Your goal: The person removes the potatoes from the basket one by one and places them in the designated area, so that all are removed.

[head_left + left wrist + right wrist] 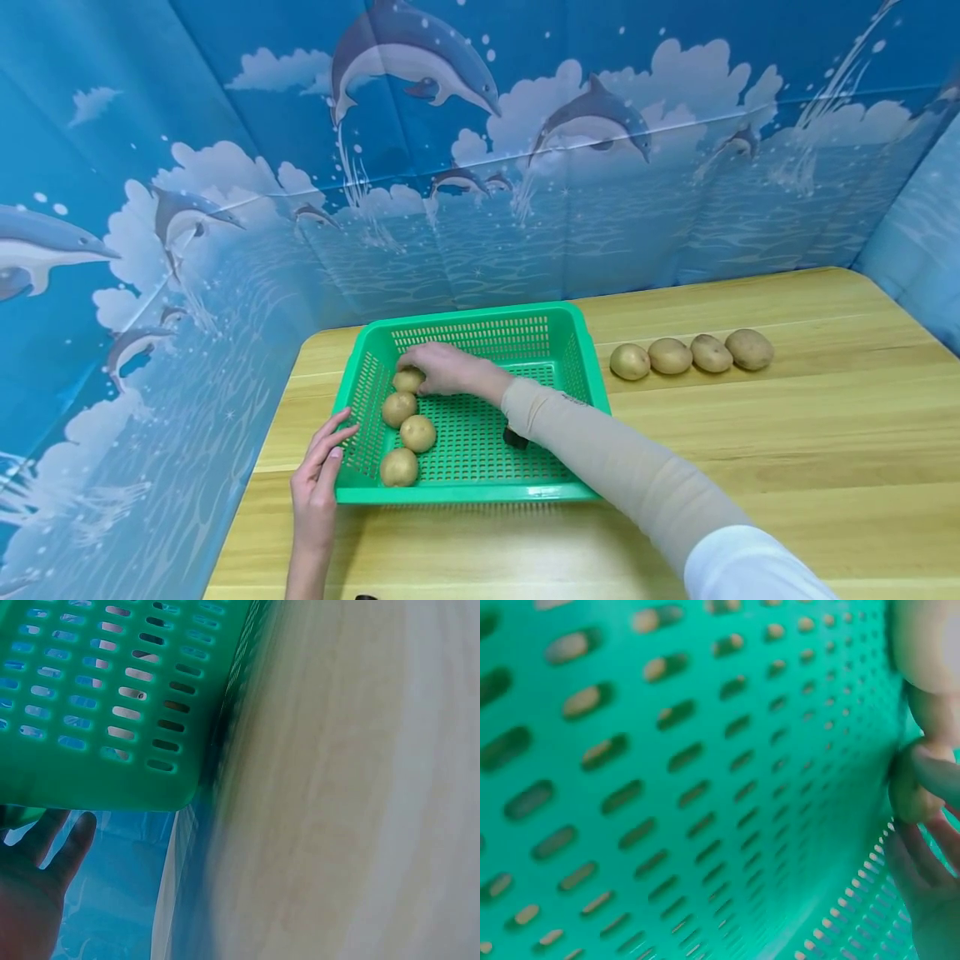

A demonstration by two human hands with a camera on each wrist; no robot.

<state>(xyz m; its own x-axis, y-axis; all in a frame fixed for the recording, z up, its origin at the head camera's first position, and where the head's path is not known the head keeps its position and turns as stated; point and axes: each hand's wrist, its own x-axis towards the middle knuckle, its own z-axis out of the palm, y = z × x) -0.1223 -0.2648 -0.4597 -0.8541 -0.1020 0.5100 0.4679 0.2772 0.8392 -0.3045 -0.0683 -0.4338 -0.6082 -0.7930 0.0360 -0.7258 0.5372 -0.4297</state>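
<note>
In the head view my right hand (444, 369) reaches into a green plastic basket (480, 495) and grips a potato (408, 381) near its back left corner. The right wrist view shows that potato (911, 791) between thumb and fingers, with the basket floor just beneath. Three more potatoes lie in the basket along its left side: one (399, 410) next to the gripped one, another (417, 433) nearer the middle, and one (399, 467) by the front left corner. My left hand (315, 479) touches the basket's left rim from outside, its fingers fairly straight.
Several potatoes (671, 356) stand in a row on the wooden table (750, 442), right of the basket. Behind and left of the table hangs a blue dolphin-print curtain (480, 233). A small black object (515, 437) shows beneath my right forearm.
</note>
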